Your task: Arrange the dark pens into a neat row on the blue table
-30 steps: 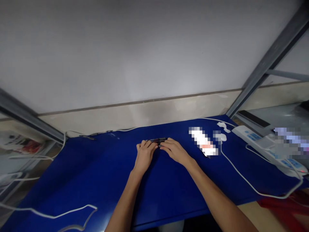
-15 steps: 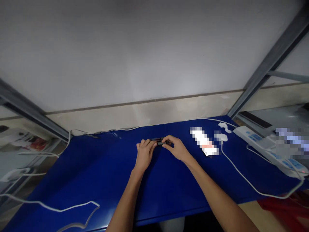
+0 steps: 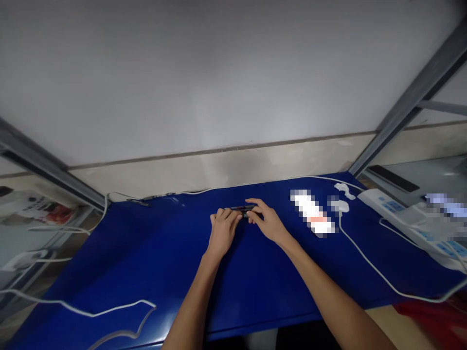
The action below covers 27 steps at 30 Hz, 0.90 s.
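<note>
— Looking at the middle of the blue table [image 3: 146, 262], what do the hands have between them?

— A small dark slim object [image 3: 243, 210], lying crosswise near the far side of the table, a little way in from the back edge. It is too small and dim to say what it is.

— How does the left hand [image 3: 223, 229] sit?

— Knuckles up, fingers curled forward onto the left end of the dark object. The fingertips touch it; whether they truly pinch it I cannot tell, since the fingers hide that end.

— And the right hand [image 3: 265, 221]?

— It comes in from the right, thumb and fingers drawn together on the right end of the object, in a light pinch. The two hands nearly meet over it.

— What lies around them?

— To the right, well apart from the hands, a white blurred-out item [image 3: 313, 214] rests on the table, and just beyond it a small white plug [image 3: 342, 206] with a white cable [image 3: 368, 262] trailing toward the near right edge. Farther right a white power strip [image 3: 408, 218] lies beside the table. Another white cable [image 3: 109, 311] loops over the near left corner, and a thin cord [image 3: 175, 195] runs along the back edge under the pale wall [image 3: 219, 73].
</note>
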Tool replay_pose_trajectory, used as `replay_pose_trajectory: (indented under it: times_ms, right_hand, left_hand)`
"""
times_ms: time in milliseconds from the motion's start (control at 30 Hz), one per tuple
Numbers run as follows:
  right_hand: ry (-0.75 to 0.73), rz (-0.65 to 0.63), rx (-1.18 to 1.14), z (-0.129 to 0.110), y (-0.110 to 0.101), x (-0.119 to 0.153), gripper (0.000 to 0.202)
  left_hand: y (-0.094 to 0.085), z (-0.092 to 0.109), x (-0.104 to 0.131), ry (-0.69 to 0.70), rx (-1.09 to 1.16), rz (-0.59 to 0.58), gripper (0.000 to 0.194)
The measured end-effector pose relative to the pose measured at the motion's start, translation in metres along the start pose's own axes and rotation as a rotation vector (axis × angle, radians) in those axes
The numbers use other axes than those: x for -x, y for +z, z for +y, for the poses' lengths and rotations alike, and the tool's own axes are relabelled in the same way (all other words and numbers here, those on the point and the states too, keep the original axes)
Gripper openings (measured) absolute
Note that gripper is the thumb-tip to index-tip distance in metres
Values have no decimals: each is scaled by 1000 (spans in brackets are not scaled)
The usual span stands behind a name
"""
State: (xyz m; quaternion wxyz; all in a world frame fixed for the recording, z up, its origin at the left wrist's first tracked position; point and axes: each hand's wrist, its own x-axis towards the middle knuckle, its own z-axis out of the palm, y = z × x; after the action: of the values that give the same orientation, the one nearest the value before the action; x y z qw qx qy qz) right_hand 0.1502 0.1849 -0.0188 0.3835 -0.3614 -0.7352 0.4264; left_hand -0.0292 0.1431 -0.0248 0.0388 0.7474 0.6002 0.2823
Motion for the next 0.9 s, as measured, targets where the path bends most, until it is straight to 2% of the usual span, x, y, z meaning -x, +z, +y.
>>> replay_pose_trajectory:
  times_ms: [133, 300, 467, 667, 900]
  right_hand:
    - [-31, 9, 30, -1, 0, 0, 56]
    - [6, 7, -5, -2, 0, 0, 35]
    - [-38, 18, 12, -4, -1, -1, 41]
    - [-16, 22, -2, -1, -3, -2, 32]
    - [-53, 53, 18, -1, -10, -4, 29]
  left_hand:
    - [1, 0, -1, -3, -6, -1, 30]
    - [1, 4, -1, -24, 25, -5, 30]
    - [1, 6, -1, -81, 43, 2, 27]
    - [2, 6, -1, -101, 74, 10, 28]
    - [1, 1, -4, -210, 88, 21, 28]
